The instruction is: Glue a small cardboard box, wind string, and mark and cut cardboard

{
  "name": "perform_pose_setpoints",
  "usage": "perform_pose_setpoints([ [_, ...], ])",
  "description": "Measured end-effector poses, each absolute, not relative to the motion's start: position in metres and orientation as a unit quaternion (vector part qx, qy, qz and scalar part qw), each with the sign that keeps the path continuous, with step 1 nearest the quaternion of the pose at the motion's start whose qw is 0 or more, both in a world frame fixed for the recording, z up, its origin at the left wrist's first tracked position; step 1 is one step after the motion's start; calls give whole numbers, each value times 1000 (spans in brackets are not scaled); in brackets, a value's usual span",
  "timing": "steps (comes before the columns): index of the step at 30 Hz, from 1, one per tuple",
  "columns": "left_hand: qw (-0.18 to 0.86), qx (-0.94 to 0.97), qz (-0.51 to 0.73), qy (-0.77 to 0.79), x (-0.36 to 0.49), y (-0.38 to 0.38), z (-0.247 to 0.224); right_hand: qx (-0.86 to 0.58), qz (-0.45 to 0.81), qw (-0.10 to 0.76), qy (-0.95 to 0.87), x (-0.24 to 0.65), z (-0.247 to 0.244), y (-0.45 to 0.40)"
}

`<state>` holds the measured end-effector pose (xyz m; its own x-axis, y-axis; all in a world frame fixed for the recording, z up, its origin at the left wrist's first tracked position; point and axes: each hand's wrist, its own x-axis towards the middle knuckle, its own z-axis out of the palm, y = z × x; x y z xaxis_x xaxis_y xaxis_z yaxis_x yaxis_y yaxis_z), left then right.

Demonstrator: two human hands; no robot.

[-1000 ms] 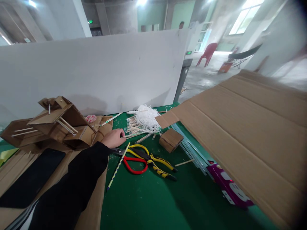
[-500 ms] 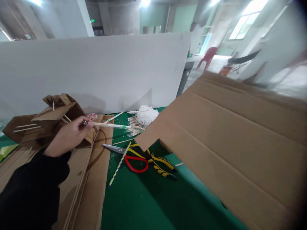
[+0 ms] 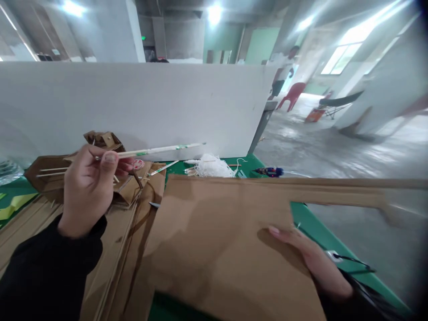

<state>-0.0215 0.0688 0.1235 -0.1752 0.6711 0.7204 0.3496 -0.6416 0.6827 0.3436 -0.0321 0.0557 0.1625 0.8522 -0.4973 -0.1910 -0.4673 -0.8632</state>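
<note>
1. I have the left hand [image 3: 92, 189] at nine o'clock, thumb and fingers pinching a slim pale stick [image 3: 160, 150], possibly a pair, that points toward three.
2. At four o'clock, my right hand [image 3: 310, 252] clamps a cardboard sheet [image 3: 207, 232], thumb on top, other fingers hidden from me.
3. That sheet fills six o'clock.
4. White string [image 3: 216, 166] sits near the dial's centre, beyond the sheet.

L hand [image 3: 88, 189] grips thin sticks [image 3: 163, 150], R hand [image 3: 312, 254] w/ cardbd sheet [image 3: 214, 232] over green tbl [image 3: 307, 218].
</note>
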Motion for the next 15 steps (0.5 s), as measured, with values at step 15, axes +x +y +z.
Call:
perform_pose_setpoints([
  [15,275,806,374,367,15,47,93,-646,612,197,-412,322,14,-25],
])
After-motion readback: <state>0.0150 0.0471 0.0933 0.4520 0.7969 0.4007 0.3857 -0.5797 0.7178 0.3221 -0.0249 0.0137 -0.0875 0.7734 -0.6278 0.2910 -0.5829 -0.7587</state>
